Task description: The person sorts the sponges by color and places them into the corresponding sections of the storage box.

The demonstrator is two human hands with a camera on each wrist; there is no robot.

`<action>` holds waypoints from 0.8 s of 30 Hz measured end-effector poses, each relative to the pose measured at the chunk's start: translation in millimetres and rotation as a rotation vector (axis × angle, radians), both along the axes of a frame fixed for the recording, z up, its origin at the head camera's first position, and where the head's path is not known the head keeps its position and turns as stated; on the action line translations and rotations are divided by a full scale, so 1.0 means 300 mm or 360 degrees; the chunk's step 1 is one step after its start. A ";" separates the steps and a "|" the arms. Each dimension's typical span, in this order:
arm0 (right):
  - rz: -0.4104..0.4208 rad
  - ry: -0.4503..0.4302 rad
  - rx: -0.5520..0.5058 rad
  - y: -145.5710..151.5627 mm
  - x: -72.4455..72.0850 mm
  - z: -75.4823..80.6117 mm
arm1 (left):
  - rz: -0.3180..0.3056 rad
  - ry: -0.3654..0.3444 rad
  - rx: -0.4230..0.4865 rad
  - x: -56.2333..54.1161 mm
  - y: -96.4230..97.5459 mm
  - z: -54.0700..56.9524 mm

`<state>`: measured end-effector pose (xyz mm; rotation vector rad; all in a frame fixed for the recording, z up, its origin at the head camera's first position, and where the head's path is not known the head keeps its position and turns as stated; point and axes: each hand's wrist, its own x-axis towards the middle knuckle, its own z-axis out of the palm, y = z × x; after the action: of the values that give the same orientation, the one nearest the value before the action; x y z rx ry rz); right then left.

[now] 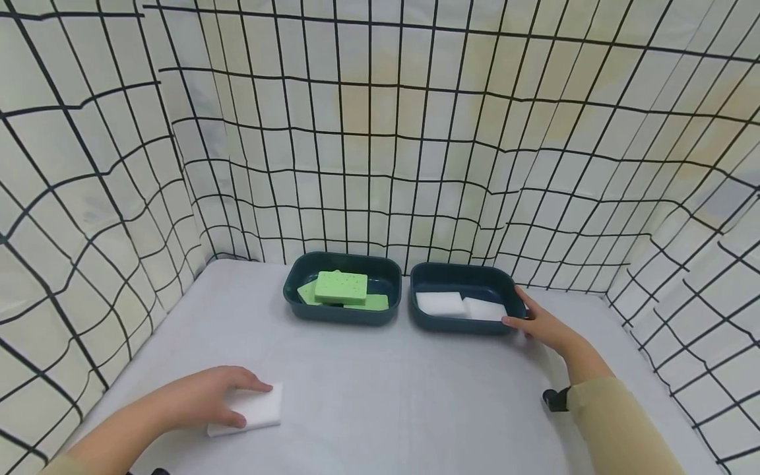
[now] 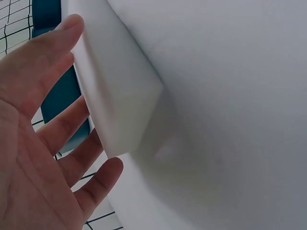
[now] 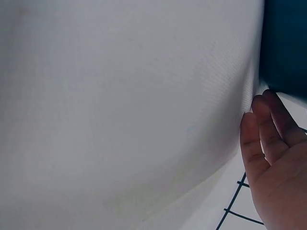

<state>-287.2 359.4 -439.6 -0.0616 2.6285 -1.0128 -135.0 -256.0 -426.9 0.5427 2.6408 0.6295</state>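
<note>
At the front left, my left hand holds a white sponge block. In the left wrist view, the thumb lies at the sponge's edge, and other fingertips pass partly out of sight behind the block; a shadow falls under its near corner. Farther back, my right hand rests against the right end of a dark teal bin, thumb by the front corner and another finger by the rear rim. Fairly straight fingers meet that bin's side in the right wrist view. Two white sponge blocks lie inside it.
Left of that bin stands a second teal bin containing several green sponges. Black wire grid panels rise behind and along both sides of the white-covered table. A small black object shows beside the right sleeve.
</note>
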 end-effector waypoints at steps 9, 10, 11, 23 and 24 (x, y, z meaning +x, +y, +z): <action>-0.0003 0.0005 0.0016 -0.004 0.002 -0.004 | 0.0006 -0.0007 -0.0022 0.022 -0.012 -0.002; -0.0002 0.0004 0.0017 -0.004 0.002 -0.004 | 0.0014 -0.0015 -0.0023 0.024 -0.013 -0.002; -0.0003 0.0003 0.0018 -0.005 0.002 -0.004 | 0.0024 -0.0025 -0.0022 0.026 -0.014 -0.002; -0.0020 -0.0001 0.0014 -0.007 0.005 -0.009 | 0.0010 0.0116 -0.0068 0.025 -0.011 0.021; -0.0017 -0.0001 0.0013 -0.007 0.004 -0.009 | 0.0010 0.0133 -0.0064 0.020 -0.010 0.028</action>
<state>-286.1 357.2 -442.3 -0.0451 2.6348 -1.0051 -128.9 -259.0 -418.6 0.5608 2.7279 0.5662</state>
